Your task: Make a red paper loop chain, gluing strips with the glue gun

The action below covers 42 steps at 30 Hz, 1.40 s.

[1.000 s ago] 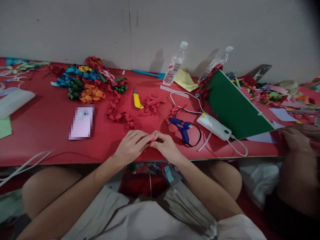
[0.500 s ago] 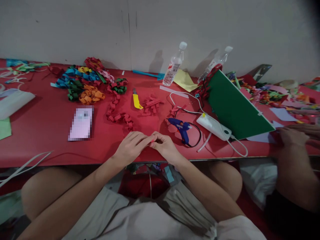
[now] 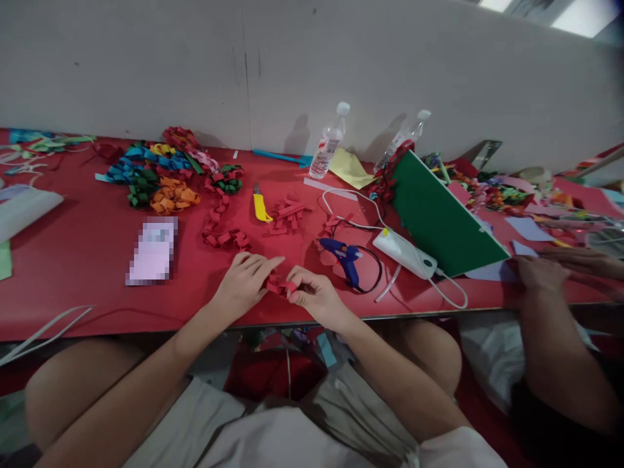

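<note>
Red paper links [image 3: 279, 285] | right hand [image 3: 318, 296]: pinching | left hand [image 3: 242, 282]: gripping

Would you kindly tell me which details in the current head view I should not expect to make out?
All in the head view:
Red paper links: the left hand hides whether it grips them; the right hand covers part of one end.
Front water bottle: its print is too small and blurred.
White object: cut off by the left edge.
Pink rectangular item: details masked by pixelation.
Co-worker's hands: too blurred to tell what they hold.
</note>
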Tool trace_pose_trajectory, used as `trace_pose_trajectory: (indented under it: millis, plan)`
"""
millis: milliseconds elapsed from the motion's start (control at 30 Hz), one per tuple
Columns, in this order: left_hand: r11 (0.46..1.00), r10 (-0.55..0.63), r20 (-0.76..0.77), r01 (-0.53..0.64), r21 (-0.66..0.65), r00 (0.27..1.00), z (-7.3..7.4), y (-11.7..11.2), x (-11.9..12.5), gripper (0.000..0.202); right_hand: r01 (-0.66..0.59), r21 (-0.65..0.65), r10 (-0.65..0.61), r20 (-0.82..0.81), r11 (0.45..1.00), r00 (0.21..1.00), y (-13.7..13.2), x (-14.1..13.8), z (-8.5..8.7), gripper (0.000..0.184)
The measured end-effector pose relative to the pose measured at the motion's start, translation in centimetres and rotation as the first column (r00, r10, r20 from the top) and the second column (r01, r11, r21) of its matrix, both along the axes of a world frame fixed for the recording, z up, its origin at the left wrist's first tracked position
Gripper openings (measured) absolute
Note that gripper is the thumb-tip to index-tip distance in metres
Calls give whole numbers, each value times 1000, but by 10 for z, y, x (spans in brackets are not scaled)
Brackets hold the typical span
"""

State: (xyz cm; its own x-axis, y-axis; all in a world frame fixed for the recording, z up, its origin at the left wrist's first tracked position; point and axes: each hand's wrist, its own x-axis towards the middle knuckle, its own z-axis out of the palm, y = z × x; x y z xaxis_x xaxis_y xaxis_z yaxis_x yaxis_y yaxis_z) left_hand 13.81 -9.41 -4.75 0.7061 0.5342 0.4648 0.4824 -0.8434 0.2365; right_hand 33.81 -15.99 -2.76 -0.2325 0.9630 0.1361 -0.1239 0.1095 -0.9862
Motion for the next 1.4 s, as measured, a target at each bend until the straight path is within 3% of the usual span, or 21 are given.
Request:
trace_pose_trajectory:
  millis: [100, 233, 367, 433, 500, 567, 600, 667, 733, 800, 967, 1167, 1300, 1367, 1400]
  plan:
    - [998, 35, -39, -37, -41, 999, 0, 13, -9, 72, -4, 6, 4, -10, 1000, 1000, -1, 5, 8, 36]
    - [989, 147, -133, -149, 2, 980, 8, 35, -23, 63, 61, 11, -62, 42, 998, 997, 2, 11, 7, 36]
    - [982, 188, -201, -191, 8, 961, 18, 54, -35, 52, 157, -50, -148, 159, 986, 976, 9, 8, -3, 33]
    - [972, 236, -198, -235, 29, 951, 21, 54, -35, 66, 205, -78, -188, 183, 976, 965, 14, 5, -9, 33]
    - [962, 273, -154, -265, 72, 950, 20, 47, -29, 97, 237, -64, -220, 200, 969, 955, 17, 2, -15, 35]
    - [975, 205, -91, -196, 104, 975, 17, 32, -18, 117, 253, -35, -238, 233, 967, 943, 18, 0, -20, 35]
    - [986, 128, -70, -120, 113, 989, 15, 24, -12, 115, 269, -23, -255, 249, 963, 934, 18, 0, -21, 34]
    - [990, -17, -34, 22, 142, 999, 11, 7, 1, 86, 296, -25, -280, 254, 955, 926, 17, 1, -23, 34]
    - [986, -64, 6, 62, 156, 998, 7, -5, 10, 51, 279, -51, -262, 217, 959, 940, 16, 1, -23, 36]
    - [989, -56, 58, 47, 143, 997, 5, -11, 15, 33, 216, -82, -201, 159, 973, 967, 15, 1, -22, 37]
    - [992, -56, 115, 41, 123, 992, 2, -11, 14, 28, 170, -116, -161, 79, 979, 984, 15, -1, -20, 41]
    - [986, -72, 111, 54, 160, 991, 3, -12, 15, 32, 251, -43, -241, 169, 967, 956, 16, -3, -24, 44]
    - [992, -42, 178, 19, 127, 983, 1, -8, 15, 33, 228, -33, -215, 233, 973, 948, 10, -2, -16, 36]
    - [997, -1, 219, -16, 78, 976, 0, -5, 14, 33, 275, 77, -285, 335, 958, 898, 3, 2, -9, 31]
    - [998, 20, 244, -32, 45, 969, 0, -4, 14, 33, 307, 192, -360, 405, 932, 840, -1, 7, -5, 27]
